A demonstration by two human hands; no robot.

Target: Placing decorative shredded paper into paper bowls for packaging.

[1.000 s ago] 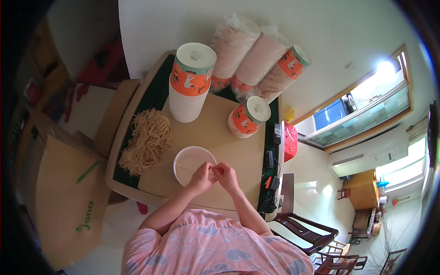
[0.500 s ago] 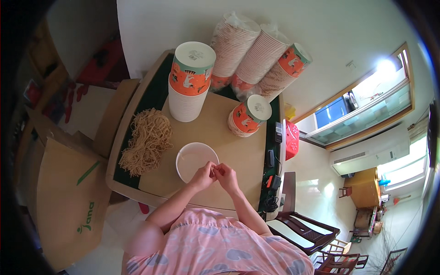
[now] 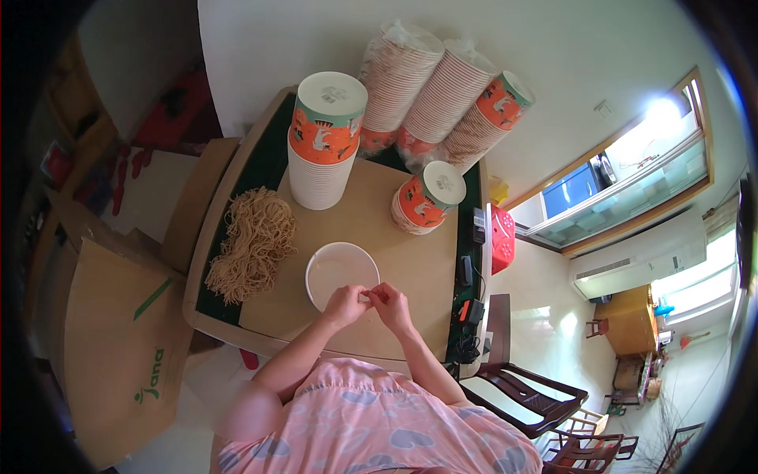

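Centre of frame: left hand (image 3: 345, 303) and right hand (image 3: 391, 305) meet fingertip to fingertip, both pinching a small pale item, too small to identify, over the near rim of a white bowl (image 3: 335, 269) on the counter (image 3: 410, 261). Noodle pile (image 3: 253, 241) lies left of the bowl; printed cup stack (image 3: 322, 142) stands above.

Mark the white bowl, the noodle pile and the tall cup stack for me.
white bowl (image 3: 335, 272): head view, bare inside bottom.
noodle pile (image 3: 253, 241): head view, middle of the heap.
tall cup stack (image 3: 322, 150): head view, orange band on its side.
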